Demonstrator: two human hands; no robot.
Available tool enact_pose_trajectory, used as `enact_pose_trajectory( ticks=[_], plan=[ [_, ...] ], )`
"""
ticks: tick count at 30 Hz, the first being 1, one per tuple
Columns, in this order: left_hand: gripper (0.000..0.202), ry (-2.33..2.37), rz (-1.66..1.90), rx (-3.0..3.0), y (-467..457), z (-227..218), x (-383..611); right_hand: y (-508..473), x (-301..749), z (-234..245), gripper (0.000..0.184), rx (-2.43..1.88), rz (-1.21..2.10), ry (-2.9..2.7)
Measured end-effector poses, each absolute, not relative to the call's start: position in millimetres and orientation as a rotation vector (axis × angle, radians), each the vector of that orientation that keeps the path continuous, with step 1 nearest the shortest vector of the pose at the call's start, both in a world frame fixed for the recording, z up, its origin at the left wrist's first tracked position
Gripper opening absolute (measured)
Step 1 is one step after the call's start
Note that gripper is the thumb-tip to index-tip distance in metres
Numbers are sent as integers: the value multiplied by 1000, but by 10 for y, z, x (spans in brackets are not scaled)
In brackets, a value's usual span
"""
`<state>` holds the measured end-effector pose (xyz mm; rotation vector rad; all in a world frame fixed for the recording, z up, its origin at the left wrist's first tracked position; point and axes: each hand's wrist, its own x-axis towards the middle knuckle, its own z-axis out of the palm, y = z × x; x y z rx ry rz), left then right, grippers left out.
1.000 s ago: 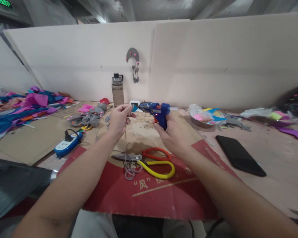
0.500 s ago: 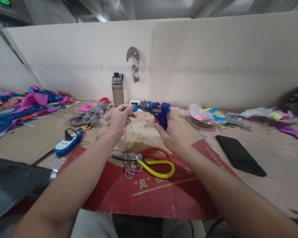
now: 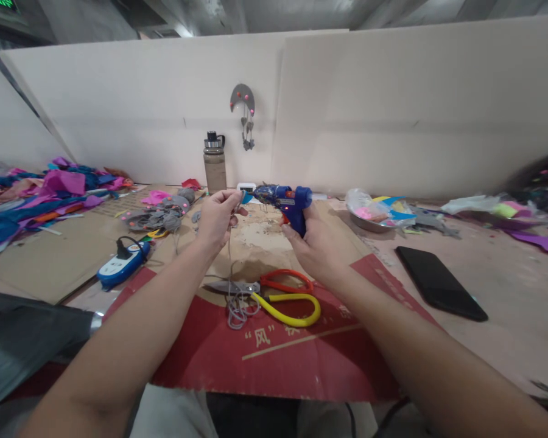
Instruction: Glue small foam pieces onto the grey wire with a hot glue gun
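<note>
My right hand (image 3: 311,238) is wrapped round the handle of a blue hot glue gun (image 3: 287,199), its nozzle pointing left. Between the thumb and fingertips of my left hand (image 3: 221,218) is a small blue felt piece (image 3: 247,197), close to the nozzle tip. From that hand a thin grey cord (image 3: 229,258) hangs down to a loose tangle on the cardboard. Beneath my hands lie scissors (image 3: 296,309) with one red and one yellow handle, blades to the left, partly under the cord.
A red-printed cardboard sheet (image 3: 310,365) covers the front. A power strip (image 3: 123,266), grey felt pieces (image 3: 162,216) and coloured scraps (image 3: 64,188) lie left. A bottle (image 3: 216,170) stands behind. Rightward are a metal bowl (image 3: 373,225) and a phone (image 3: 441,283).
The view has shifted very slightly. Both hands, the glue gun and the blue felt piece keep nearly the same positions, with the nozzle still close to the felt.
</note>
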<state>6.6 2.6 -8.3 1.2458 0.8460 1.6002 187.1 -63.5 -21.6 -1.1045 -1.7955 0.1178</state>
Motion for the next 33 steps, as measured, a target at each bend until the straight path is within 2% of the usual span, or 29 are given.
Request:
enact_pose_trajectory(
  ticks=[33],
  plan=[
    [24, 846, 1596, 1232, 29, -50, 40, -643, 1874, -198, 36, -1125, 118, -1800]
  ],
)
